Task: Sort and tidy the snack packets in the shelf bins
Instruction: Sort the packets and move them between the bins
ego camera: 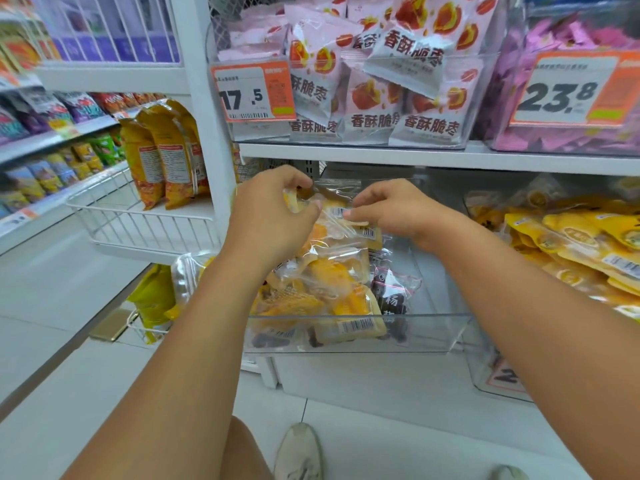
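Hands meet at centre frame, both reaching into the clear plastic bin (346,320) on the lower shelf. Left hand (273,209) has its fingers curled, pinching the upper edge of a clear snack packet (341,216) with yellow pieces inside; right hand (391,209) pinches the same packet from the other side, fingertips right by its barcode sticker. So the two hands are close together, both clamped on that one packet, holding it just above the heap. Below them the bin holds more clear packets of yellow-orange snacks (332,282), and a dark packet (393,299) lies against them on the right side. At right of the frame a neighbouring bin carries yellow pouches (568,237). Up top, the upper shelf bin is stacked with pink-and-white packets (398,71), an orange price tag (252,91) reading 17.5 on its front, and another tag (568,88) reading 23.8 on the pink bin at upper right. At left, a white wire basket (145,220) holds tall yellow bags (166,157).
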The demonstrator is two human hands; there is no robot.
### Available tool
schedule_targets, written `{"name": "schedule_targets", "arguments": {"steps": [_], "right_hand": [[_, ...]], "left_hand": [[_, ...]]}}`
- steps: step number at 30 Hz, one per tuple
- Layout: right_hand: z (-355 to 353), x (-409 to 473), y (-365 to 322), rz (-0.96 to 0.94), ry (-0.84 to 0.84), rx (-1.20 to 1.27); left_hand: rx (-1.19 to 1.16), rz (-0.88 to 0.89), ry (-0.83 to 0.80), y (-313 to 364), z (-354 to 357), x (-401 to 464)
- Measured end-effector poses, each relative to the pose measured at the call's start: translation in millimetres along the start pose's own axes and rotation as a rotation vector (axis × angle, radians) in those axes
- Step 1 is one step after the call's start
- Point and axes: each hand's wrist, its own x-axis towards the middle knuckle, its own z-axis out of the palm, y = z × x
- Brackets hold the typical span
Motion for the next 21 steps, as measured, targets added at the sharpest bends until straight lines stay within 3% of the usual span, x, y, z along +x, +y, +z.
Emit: {"name": "schedule_targets", "arguments": {"steps": [6, 12, 17, 21], "right_hand": [[1.2, 13.2, 32.1, 0.227, 0.193, -0.03], [5.5, 34.0, 35.5, 0.282, 0.322, 0.206], [24.1, 53.1, 26.5, 0.219, 0.204, 0.076], [28.6, 53.8, 20.9, 0.159, 0.118, 0.066]], "left_hand": [[0.165, 0.089, -0.087, 19.5, 31.0, -3.7], [0.361, 0.009, -0.129, 7.6, 27.2, 3.1], [0.34, -0.182, -0.247, -15.9, 18.9, 11.8], [0.326, -0.181, -0.225, -18.0, 19.7, 13.9]]}}
